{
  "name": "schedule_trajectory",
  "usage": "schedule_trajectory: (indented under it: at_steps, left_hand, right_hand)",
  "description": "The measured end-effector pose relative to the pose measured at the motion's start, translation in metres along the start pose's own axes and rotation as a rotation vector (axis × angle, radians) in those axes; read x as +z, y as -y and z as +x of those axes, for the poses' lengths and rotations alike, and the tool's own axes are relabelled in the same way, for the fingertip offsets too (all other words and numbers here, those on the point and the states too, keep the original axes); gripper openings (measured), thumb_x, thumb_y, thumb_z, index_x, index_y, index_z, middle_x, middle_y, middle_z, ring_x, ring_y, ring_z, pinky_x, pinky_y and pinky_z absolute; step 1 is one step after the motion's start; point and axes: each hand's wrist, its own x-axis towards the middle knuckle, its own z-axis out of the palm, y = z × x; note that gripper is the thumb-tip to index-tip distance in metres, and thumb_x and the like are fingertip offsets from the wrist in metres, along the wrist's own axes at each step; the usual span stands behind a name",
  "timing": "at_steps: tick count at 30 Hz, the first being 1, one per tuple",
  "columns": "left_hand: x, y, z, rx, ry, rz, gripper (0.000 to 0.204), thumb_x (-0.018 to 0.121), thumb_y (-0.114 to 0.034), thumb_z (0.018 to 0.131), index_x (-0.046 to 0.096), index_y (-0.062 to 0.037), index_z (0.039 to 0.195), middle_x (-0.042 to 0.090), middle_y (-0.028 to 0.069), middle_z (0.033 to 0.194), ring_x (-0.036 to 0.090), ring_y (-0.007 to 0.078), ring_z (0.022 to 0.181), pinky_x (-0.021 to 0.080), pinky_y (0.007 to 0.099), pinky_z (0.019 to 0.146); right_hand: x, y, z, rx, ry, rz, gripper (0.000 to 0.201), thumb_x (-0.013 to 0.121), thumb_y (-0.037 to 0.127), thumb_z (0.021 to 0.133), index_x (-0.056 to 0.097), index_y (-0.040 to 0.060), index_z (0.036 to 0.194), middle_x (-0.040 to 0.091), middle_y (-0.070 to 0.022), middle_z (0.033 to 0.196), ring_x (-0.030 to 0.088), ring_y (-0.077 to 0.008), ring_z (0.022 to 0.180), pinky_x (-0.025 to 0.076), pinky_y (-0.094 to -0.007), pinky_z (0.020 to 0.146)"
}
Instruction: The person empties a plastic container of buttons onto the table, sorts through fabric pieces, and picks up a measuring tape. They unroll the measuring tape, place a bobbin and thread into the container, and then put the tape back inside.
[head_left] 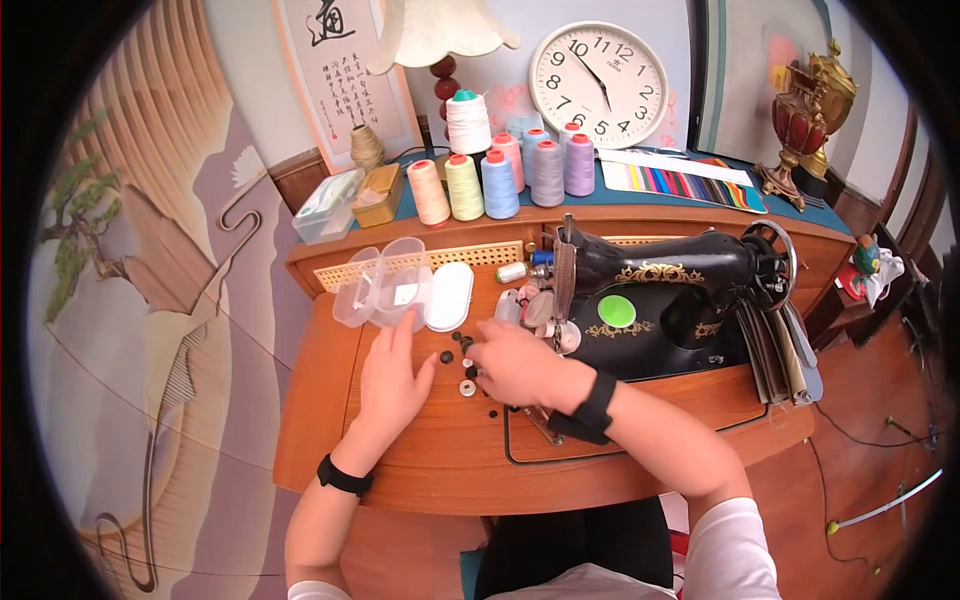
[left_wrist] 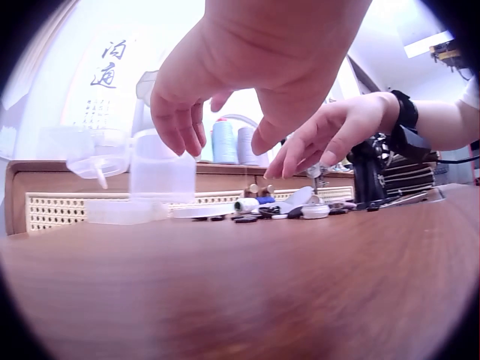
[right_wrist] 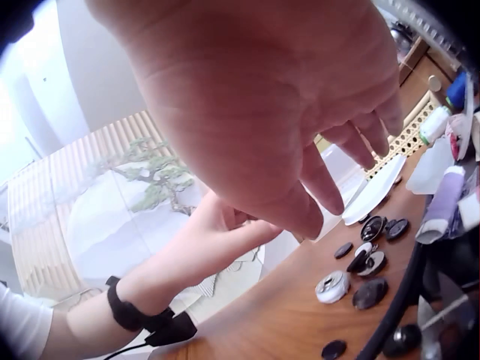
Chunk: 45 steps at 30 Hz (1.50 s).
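Because the buttons [head_left: 467,388] lie spread out mid-frame on the bench [head_left: 420,450], probably for easy reach, the right hand [head_left: 522,364] hangs over them and the left hand [head_left: 392,382] near the clear box [head_left: 404,262], both with loose, empty fingers [left_wrist: 184,133].

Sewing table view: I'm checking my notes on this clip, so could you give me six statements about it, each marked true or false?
1. The right hand is near the loose buttons. True.
2. The right hand has no band at its wrist. False: a black band circles it.
3. On the sewing machine there is a green disc. True.
4. The loose buttons are all white. False: several are black.
5. The left hand is close to a clear plastic container. True.
6. In the head view, the sewing machine stands left of the loose buttons. False: it stands to their right.
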Motion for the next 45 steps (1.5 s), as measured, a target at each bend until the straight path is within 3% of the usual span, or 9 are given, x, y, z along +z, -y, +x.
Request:
schedule_trajectory:
  at_steps: [2,9,10,15,21,30,34,37,45]
  left_hand:
    - [-0.003,-0.020,0.005,0.094,0.009,-0.060,0.052,0.067,-0.008,0.079,0.048,-0.0015,0.127,0.055,0.0154,0.103,0.054,0.0335,0.098,0.046,0.0412,0.085]
    - [0.029,-0.018,0.007,0.316,0.353,-0.145,0.037,0.056,-0.009,0.088,0.053,0.0017,0.124,0.048,0.0205,0.133,0.049,0.0355,0.119,0.043,0.0404,0.098]
    - [0.029,-0.015,0.005,0.316,0.355,-0.147,0.037,0.056,-0.009,0.088,0.053,0.0017,0.124,0.048,0.0205,0.133,0.049,0.0355,0.119,0.043,0.0404,0.098]
    - [0.012,-0.005,-0.002,0.198,0.563,-0.016,0.038,0.055,-0.020,0.092,0.054,0.0029,0.122,0.045,0.0233,0.136,0.049,0.0358,0.121,0.043,0.0403,0.099]
    - [-0.007,0.002,-0.009,0.180,0.611,0.107,0.040,0.056,-0.023,0.091,0.055,0.0011,0.123,0.045,0.0249,0.135,0.047,0.0376,0.123,0.041,0.0409,0.101]
    - [0.013,-0.020,0.004,0.480,0.561,0.142,0.051,0.060,-0.024,0.088,0.046,-0.0033,0.134,0.043,0.0261,0.137,0.044,0.0392,0.125,0.038,0.0420,0.104]
    - [0.018,-0.013,0.003,0.377,0.573,0.202,0.054,0.059,-0.025,0.089,0.043,-0.0001,0.135,0.042,0.0262,0.137,0.042,0.0387,0.128,0.036,0.0419,0.106]
    - [0.017,-0.021,0.008,0.287,0.573,0.191,0.053,0.056,-0.024,0.091,0.042,0.0027,0.134,0.042,0.0262,0.138,0.042,0.0387,0.128,0.036,0.0422,0.106]
    - [0.055,-0.056,0.069,0.323,0.484,0.038,0.047,0.059,-0.016,0.087,0.047,-0.0010,0.130,0.045,0.0264,0.134,0.043,0.0408,0.124,0.038,0.0426,0.104]
  right_hand:
    - [0.008,0.004,-0.023,-0.133,-0.191,-0.106,0.024,0.066,0.014,0.075,0.067,0.0005,0.095,0.057,-0.0203,0.106,0.052,-0.0349,0.107,0.044,-0.0407,0.093]
    - [-0.010,-0.008,-0.081,-0.042,-0.204,0.066,0.022,0.068,0.014,0.076,0.068,0.0061,0.096,0.058,-0.0174,0.112,0.057,-0.0340,0.100,0.047,-0.0394,0.089]
    - [-0.014,-0.012,-0.086,-0.032,-0.295,0.087,0.018,0.070,0.017,0.075,0.068,0.0061,0.089,0.063,-0.0140,0.096,0.061,-0.0318,0.086,0.050,-0.0382,0.077]
    - [-0.018,-0.017,-0.095,0.181,-0.192,0.183,0.024,0.073,0.029,0.075,0.063,0.0075,0.073,0.061,-0.0098,0.066,0.061,-0.0295,0.068,0.048,-0.0395,0.061]
    - [-0.012,-0.015,-0.089,0.154,0.188,0.120,0.030,0.071,0.033,0.076,0.060,0.0050,0.072,0.063,-0.0132,0.072,0.063,-0.0333,0.073,0.049,-0.0421,0.063]
    - [-0.002,-0.026,-0.083,0.080,0.110,0.162,0.023,0.069,0.022,0.068,0.059,0.0024,0.073,0.063,-0.0177,0.071,0.063,-0.0360,0.073,0.050,-0.0440,0.065]
    - [-0.007,-0.035,-0.087,0.069,0.068,0.234,0.024,0.069,0.022,0.066,0.055,0.0027,0.066,0.060,-0.0166,0.065,0.061,-0.0340,0.066,0.048,-0.0414,0.060]
    - [-0.017,-0.047,-0.090,0.144,0.048,0.520,0.031,0.070,0.020,0.063,0.045,0.0022,0.058,0.049,-0.0120,0.053,0.048,-0.0243,0.050,0.038,-0.0348,0.048]
    - [-0.051,-0.094,-0.115,0.383,-0.095,0.665,0.033,0.069,0.018,0.065,0.041,0.0035,0.058,0.040,-0.0028,0.052,0.040,-0.0108,0.052,0.035,-0.0297,0.047]
